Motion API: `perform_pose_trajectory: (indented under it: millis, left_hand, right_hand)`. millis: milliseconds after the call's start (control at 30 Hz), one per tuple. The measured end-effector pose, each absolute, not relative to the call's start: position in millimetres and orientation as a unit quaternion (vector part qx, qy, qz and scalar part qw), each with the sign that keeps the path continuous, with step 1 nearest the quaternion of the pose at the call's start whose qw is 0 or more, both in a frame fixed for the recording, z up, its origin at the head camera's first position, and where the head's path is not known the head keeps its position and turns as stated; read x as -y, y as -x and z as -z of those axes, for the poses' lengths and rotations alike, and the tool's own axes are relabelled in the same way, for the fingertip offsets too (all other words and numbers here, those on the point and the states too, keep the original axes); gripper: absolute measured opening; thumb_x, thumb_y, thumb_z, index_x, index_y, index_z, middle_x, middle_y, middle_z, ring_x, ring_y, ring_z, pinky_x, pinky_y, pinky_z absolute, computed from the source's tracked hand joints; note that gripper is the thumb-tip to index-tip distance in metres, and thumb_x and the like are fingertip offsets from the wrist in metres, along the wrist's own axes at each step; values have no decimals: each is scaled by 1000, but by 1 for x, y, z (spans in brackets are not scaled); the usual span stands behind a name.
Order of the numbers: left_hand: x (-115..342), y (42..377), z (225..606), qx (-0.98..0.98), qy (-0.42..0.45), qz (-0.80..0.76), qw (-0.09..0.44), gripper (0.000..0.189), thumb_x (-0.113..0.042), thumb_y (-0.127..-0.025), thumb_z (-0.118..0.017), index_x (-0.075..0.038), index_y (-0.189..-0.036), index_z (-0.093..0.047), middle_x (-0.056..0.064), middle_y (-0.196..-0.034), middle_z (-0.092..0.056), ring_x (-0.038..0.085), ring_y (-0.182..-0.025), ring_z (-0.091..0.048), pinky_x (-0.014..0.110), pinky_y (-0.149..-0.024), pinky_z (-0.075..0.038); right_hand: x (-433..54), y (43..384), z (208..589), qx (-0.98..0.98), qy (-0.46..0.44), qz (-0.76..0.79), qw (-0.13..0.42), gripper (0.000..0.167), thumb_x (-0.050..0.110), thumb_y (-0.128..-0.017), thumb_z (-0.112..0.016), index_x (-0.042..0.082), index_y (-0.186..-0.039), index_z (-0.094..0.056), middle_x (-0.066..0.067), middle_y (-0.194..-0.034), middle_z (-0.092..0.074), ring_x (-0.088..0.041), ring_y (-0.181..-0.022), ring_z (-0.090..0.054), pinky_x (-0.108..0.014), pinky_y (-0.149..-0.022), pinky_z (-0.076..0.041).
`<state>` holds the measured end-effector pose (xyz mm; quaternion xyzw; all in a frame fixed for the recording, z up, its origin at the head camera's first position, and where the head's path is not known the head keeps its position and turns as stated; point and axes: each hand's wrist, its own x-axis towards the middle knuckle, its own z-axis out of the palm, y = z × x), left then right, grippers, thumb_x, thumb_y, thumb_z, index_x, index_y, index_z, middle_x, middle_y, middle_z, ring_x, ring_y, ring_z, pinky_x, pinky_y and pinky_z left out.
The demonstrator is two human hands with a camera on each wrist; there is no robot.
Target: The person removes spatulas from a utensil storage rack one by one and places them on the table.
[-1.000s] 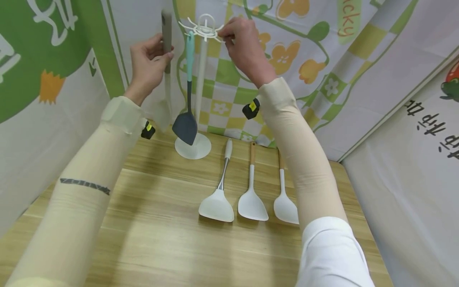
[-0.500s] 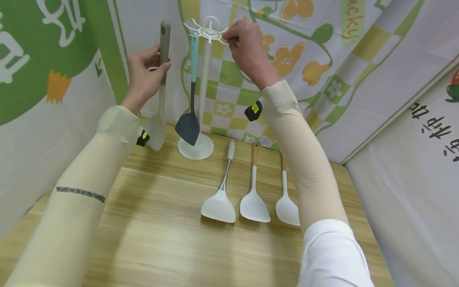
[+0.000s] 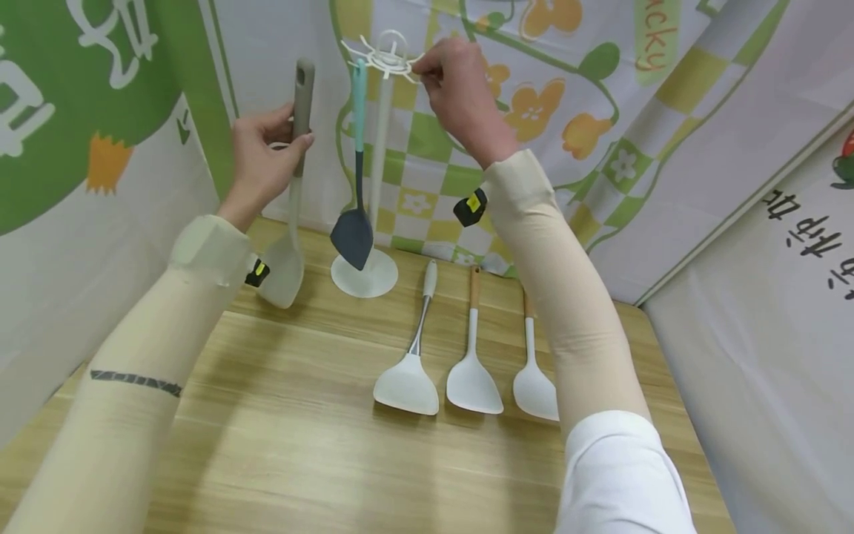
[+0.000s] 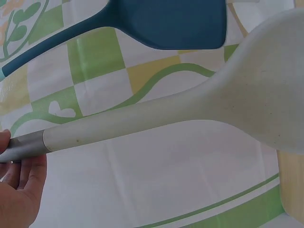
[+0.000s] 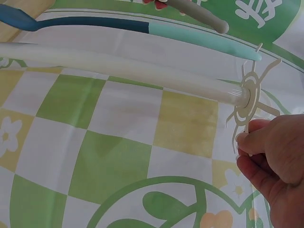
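My left hand (image 3: pixel 265 157) grips the grey handle of a pale spatula (image 3: pixel 284 271), held upright with its blade down, left of a white utensil rack (image 3: pixel 382 141). In the left wrist view the spatula's handle (image 4: pixel 28 145) lies between thumb and fingers. My right hand (image 3: pixel 460 93) pinches one hook of the rack's top ring, as the right wrist view shows at the hook ring (image 5: pixel 251 97). From another hook hangs a dark blue turner (image 3: pixel 352 237) with a mint handle, its blade over the rack's round base (image 3: pixel 380 276).
On the wooden table (image 3: pixel 300 430) lie a white turner with a steel neck (image 3: pixel 407 386) and two white spatulas with wooden handles, one mid-row (image 3: pixel 472 382) and one partly behind my right forearm (image 3: pixel 534 389). Patterned cloth (image 3: pixel 420 178) hangs behind the rack.
My left hand has lowered the pale spatula and drawn it toward me and slightly left, away from the rack. My right hand keeps its pinch on the hook.
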<state>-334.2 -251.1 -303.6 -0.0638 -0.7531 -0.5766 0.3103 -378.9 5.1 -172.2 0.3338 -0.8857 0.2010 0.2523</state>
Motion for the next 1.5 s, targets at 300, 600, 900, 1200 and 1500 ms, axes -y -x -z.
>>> perform_pose_trajectory:
  millis: [300,600,900,1200,1500]
  left_hand:
    - [254,322,308,781,39,550,294,46,-12,-92,-74,-15,-137,-61,18,-115,-74,-3,-78,-66,16,-78,-58]
    - [254,311,310,799,28,537,270,48,-13,-92,-74,-13,-138,-60,20,-118,-71,-8,-77,-64,19,-82,-60]
    - [258,306,314,809,28,528,256,47,-14,-92,-74,-13,-137,-62,22,-119,-70,-11,-77,-65,19,-81,-60]
    - [259,302,316,819,23,520,242,48,-16,-92,-75,-13,-138,-61,22,-121,-69,-10,-79,-65,20,-82,-61]
    - [258,299,318,820,19,521,237,48,-14,-93,-74,-8,-139,-59,25,-123,-67,-9,-82,-68,19,-83,-60]
  right_hand:
    - [-3,375,172,889,-324,-206,249,30,-5,-100,-52,7,-113,-76,-10,-115,-76,-11,-97,-69,-12,-80,-50]
    - [-5,373,173,886,-327,-218,248,32,-8,-96,-53,7,-111,-77,-9,-114,-76,-11,-100,-72,-11,-86,-54]
    - [-7,373,178,860,-359,-230,279,34,-9,-93,-52,6,-106,-79,-12,-104,-78,-9,-83,-61,-13,-73,-44]
    - [-12,370,182,838,-390,-235,299,24,-2,-98,-56,0,-104,-79,-17,-97,-74,-18,-87,-63,-16,-75,-47]
    - [-13,373,186,810,-431,-247,312,18,0,-97,-62,-3,-102,-79,-17,-99,-75,-16,-88,-68,-16,-82,-55]
